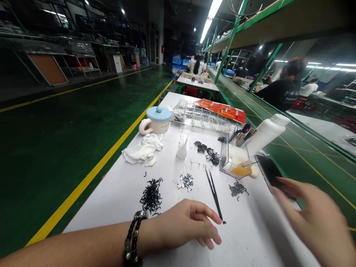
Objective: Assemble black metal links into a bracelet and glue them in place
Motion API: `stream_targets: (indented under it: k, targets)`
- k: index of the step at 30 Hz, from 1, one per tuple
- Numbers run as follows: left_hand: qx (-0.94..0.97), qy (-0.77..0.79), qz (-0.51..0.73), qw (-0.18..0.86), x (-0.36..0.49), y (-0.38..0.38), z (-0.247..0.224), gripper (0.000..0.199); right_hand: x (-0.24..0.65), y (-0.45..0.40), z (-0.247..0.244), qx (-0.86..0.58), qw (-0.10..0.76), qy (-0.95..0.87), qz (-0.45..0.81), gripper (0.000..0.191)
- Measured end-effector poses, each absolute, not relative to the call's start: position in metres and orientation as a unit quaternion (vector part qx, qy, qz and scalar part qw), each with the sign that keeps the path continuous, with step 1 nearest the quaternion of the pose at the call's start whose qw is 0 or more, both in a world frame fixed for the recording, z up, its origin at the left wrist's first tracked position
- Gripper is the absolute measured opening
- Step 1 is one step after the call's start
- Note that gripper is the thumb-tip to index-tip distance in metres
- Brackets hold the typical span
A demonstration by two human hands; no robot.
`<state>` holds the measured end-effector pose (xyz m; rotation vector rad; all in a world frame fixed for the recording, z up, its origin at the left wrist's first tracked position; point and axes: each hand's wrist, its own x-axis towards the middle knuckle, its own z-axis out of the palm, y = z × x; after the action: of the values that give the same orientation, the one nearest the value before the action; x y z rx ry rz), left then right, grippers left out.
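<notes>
My left hand (191, 224) is low over the white table, fingers apart and loosely bent, with nothing in it. Its index fingertip is beside the lower end of black tweezers (213, 193), where a tiny dark piece (224, 222) lies. At the right edge, my right hand (319, 218) is blurred, its thumb and index finger spread over the near end of a dark phone (268, 168); firm contact cannot be made out. Ahead of my left hand are piles of small black curved pieces (151, 195) and silvery pieces (185, 182). Another dark pile (238, 188) sits right of the tweezers.
A blue-lidded mug (158, 124), a crumpled white cloth (143, 150) and a small dropper bottle (182, 151) stand farther back. Behind them is a clear compartment tray (194, 115) with an orange packet (222, 110). A clear box (235, 163) and white bottle (267, 133) are at right.
</notes>
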<state>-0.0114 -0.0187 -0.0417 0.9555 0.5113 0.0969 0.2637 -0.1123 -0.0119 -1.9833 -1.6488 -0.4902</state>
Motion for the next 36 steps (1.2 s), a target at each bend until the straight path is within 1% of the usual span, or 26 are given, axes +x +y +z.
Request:
stream_targets:
  k: [2, 3, 6, 9, 12, 15, 17, 20, 22, 25, 28, 30, 36]
  targets:
    - [0.457, 0.245, 0.050, 0.853, -0.011, -0.017, -0.042, 0.024, 0.228, -0.068, -0.013, -0.658, 0.150, -0.725, -0.136, 0.020]
    - [0.459, 0.247, 0.051, 0.852, -0.011, -0.016, -0.042, 0.024, 0.211, -0.044, -0.014, -0.644, 0.117, -0.746, -0.123, 0.018]
    - [0.460, 0.248, 0.054, 0.851, -0.011, -0.014, -0.041, 0.024, 0.175, 0.022, -0.020, -0.643, 0.053, -0.756, -0.110, 0.014]
    - [0.458, 0.253, 0.064, 0.850, -0.010, -0.013, -0.041, 0.022, 0.165, 0.061, -0.031, -0.659, 0.020, -0.747, -0.092, 0.023]
    - [0.460, 0.257, 0.072, 0.847, -0.010, -0.013, -0.043, 0.020, 0.168, 0.073, -0.042, -0.669, 0.020, -0.741, -0.059, 0.026]
    - [0.468, 0.261, 0.081, 0.841, -0.010, -0.013, -0.045, 0.021, 0.173, 0.065, -0.042, -0.670, 0.055, -0.740, -0.010, 0.027]
    - [0.479, 0.272, 0.111, 0.827, -0.011, -0.012, -0.045, 0.023, 0.175, 0.051, -0.035, -0.670, 0.101, -0.735, 0.030, 0.025]
    - [0.516, 0.320, 0.203, 0.769, -0.014, -0.011, -0.038, 0.036, 0.177, 0.020, -0.020, -0.661, 0.205, -0.713, 0.113, 0.027]
    - [0.532, 0.341, 0.249, 0.734, -0.017, -0.011, -0.031, 0.044, 0.178, -0.004, -0.013, -0.645, 0.281, -0.684, 0.192, 0.029]
    - [0.559, 0.331, 0.292, 0.702, -0.020, -0.012, -0.023, 0.047, 0.177, -0.032, -0.015, -0.604, 0.362, -0.629, 0.330, 0.031]
    - [0.601, 0.306, 0.310, 0.670, -0.020, -0.014, -0.024, 0.043, 0.173, -0.046, -0.027, -0.559, 0.404, -0.571, 0.446, 0.033]
    - [0.617, 0.299, 0.308, 0.659, -0.019, -0.014, -0.027, 0.040, 0.171, -0.049, -0.033, -0.532, 0.422, -0.537, 0.501, 0.033]
    - [0.641, 0.298, 0.315, 0.633, -0.018, -0.010, -0.032, 0.032, 0.166, -0.050, -0.039, -0.484, 0.444, -0.480, 0.582, 0.031]
